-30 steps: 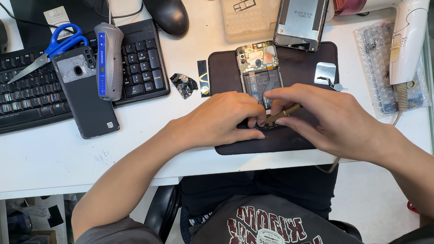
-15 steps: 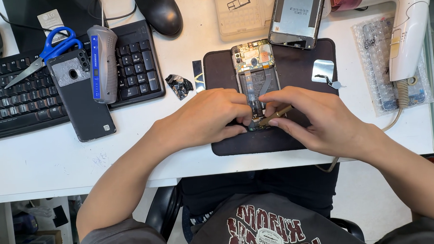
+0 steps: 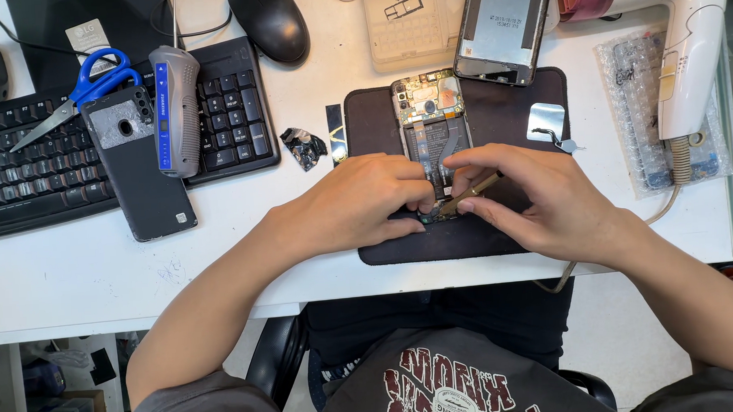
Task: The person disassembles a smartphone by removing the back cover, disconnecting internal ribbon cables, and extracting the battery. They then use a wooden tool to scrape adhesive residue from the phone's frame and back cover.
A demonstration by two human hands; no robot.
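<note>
Shifted a little lower in the frame since the earlier picture, with both hands in the same hold. Right hand [image 3: 545, 204], centre right, pinched narrow on one thin brass-coloured tool [image 3: 473, 192], tip down at the lower end of the one opened phone [image 3: 431, 139]. Left hand [image 3: 366, 202], centre, curled loosely, fingers pressing on the phone's lower edge, nothing gripped. Opened phone lying back-off on one dark mat [image 3: 509, 103] near the middle of the white desk [image 3: 76, 273], circuit board and flat cable exposed.

Beyond the mat's upper edge: one detached screen panel [image 3: 502, 31] and one pale tray [image 3: 413, 26]. On the mat's right part: one small silver square [image 3: 546, 120]. Far right: one white heat blower [image 3: 686, 49] over one bubble-wrap sheet [image 3: 631, 115]. Left of the mat: one crumpled dark scrap [image 3: 303, 147]. Further left: one black keyboard [image 3: 40, 173] carrying one dark phone back cover [image 3: 138, 173], one grey-and-blue handheld tool [image 3: 175, 107] and one pair of blue-handled scissors [image 3: 82, 90]. Top centre: one black mouse [image 3: 271, 22].
</note>
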